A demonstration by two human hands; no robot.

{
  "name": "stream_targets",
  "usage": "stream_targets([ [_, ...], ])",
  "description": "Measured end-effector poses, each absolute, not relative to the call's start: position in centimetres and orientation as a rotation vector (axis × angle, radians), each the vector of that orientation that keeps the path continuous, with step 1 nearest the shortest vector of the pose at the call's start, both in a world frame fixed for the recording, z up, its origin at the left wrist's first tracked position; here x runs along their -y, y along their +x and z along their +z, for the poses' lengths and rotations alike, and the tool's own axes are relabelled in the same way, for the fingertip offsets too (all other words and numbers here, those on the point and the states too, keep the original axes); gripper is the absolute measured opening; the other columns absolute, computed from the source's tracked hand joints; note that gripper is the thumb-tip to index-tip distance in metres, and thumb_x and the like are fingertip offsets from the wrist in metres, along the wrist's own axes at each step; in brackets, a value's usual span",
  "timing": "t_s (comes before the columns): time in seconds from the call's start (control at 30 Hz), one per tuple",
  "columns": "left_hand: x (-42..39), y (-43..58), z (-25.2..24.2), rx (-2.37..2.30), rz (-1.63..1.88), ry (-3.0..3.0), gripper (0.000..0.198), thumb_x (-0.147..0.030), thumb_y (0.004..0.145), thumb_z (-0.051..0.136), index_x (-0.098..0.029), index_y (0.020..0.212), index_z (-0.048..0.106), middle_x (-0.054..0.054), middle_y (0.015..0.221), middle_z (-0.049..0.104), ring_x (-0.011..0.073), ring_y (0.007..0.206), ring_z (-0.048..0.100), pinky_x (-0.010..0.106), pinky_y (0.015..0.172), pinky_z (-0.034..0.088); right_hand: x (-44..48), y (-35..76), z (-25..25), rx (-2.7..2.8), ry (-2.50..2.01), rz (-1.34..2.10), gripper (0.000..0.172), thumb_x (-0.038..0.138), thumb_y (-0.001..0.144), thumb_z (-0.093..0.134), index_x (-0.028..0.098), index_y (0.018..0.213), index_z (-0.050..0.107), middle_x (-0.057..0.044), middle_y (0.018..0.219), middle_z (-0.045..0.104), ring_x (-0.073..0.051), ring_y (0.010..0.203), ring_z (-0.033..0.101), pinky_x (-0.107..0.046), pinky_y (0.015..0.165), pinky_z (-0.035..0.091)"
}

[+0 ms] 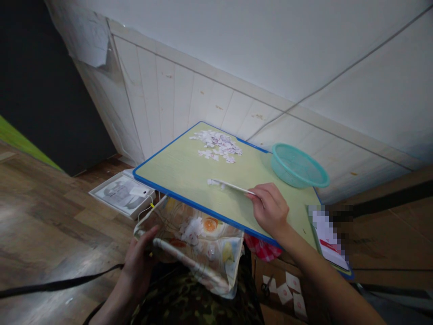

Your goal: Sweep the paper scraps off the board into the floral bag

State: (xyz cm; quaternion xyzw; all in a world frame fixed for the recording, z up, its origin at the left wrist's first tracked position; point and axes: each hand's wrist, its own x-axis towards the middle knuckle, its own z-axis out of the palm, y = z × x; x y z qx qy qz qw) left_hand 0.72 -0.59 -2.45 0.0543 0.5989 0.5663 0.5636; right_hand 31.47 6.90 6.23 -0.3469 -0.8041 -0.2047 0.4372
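My right hand (270, 210) is closed on one end of a thin white card (234, 186), seen nearly edge-on over the table (162, 167). A few small paper scraps (213, 182) lie at the card's far end. Farther back on the tabletop is a loose heap of cut paper pieces (219, 143). My left hand (139, 255) grips the left rim of a fruit-patterned cloth bag (229, 253). The bag's mouth sags open below the table's near edge, with white paper scraps (192, 230) inside. Some fingers of my left hand are hidden by the cloth.
A turquoise plastic basin (297, 166) stands at the table's right rear. Beside my right forearm lies a partly blurred white and red item (328, 241). Scissors (266, 288) and several square cards (284, 293) are below. An open white box (122, 194) sits left of the table.
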Motion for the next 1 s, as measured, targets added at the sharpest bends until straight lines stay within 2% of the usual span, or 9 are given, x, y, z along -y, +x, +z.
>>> stream_targets([
  [0.23,0.8,0.4,-3.1,-1.410,1.311,0.162,0.050,-0.043,0.058,0.087,-0.021,0.100,0.070,0.002,0.086,0.071,0.0254,0.080,0.065,0.033,0.054,0.054,-1.2,29.8,7.0,2.035,-0.802,-0.367,0.026,0.003,0.091,0.067,0.021,0.109,0.070,-0.006,0.084,0.071,-0.020,0.074,0.066,-0.035,0.063,0.057],
  [0.63,0.8,0.4,-3.4,-1.377,1.322,0.199,0.044,-0.043,0.064,0.086,-0.019,0.096,0.070,0.001,0.084,0.071,0.0222,0.072,0.065,0.032,0.055,0.053,0.0,28.4,8.9,2.029,-0.839,-0.385,0.025,0.000,0.090,0.068,0.019,0.106,0.067,-0.007,0.082,0.070,-0.020,0.073,0.065,-0.034,0.062,0.057],
  [0.87,0.8,0.2,-3.6,-1.378,1.335,0.187,0.045,-0.043,0.063,0.087,-0.019,0.098,0.071,0.002,0.085,0.070,0.0237,0.077,0.067,0.030,0.054,0.053,-2.4,27.8,7.9,1.999,-0.837,-0.380,0.022,0.004,0.091,0.068,0.021,0.104,0.067,-0.006,0.083,0.069,-0.020,0.073,0.065,-0.034,0.063,0.056],
  [1.0,0.8,0.2,-3.3,-1.355,1.314,0.210,0.049,-0.043,0.063,0.086,-0.019,0.103,0.071,0.004,0.090,0.073,0.0261,0.079,0.069,0.034,0.056,0.057,-1.6,28.2,8.2,2.031,-0.851,-0.361,0.021,0.003,0.091,0.067,0.021,0.103,0.068,-0.006,0.081,0.068,-0.020,0.072,0.064,-0.035,0.062,0.056],
])
